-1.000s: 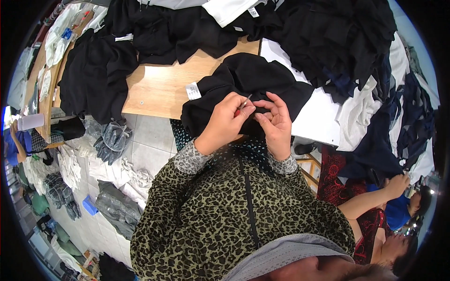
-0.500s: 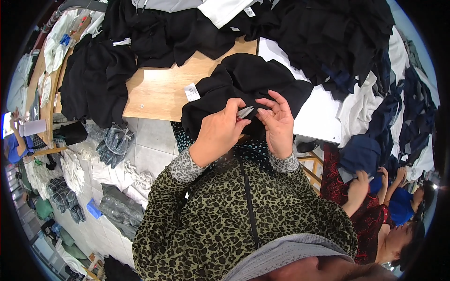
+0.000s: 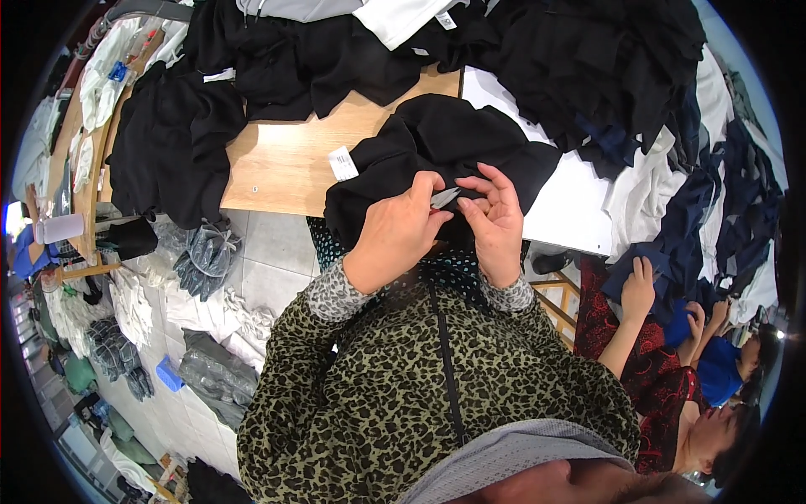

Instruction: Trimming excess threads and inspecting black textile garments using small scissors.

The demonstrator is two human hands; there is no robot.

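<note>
A black garment [image 3: 453,126] lies bunched at the near edge of the table, with a white label [image 3: 342,164] sticking out on its left. My left hand [image 3: 390,231] is closed round a pair of small thread snips [image 3: 445,198], whose grey blades point right. Close to the blade tips, my right hand [image 3: 499,227] pinches the black cloth between thumb and fingers, its upper fingers curved and raised. Whether a thread is caught there is too small to tell.
The table's wooden top [image 3: 281,164] meets a white panel [image 3: 579,206] on the right. Black garments [image 3: 596,67] are heaped along the far side, more [image 3: 172,143] at the left. On the right a co-worker's hand [image 3: 638,290] rests on navy cloth. Bagged clothes [image 3: 210,260] lie on the floor.
My left hand and the snips have shifted slightly right, toward my right fingertips. The garment stays in place. At the right, the co-worker's hand has moved up on the navy cloth.
</note>
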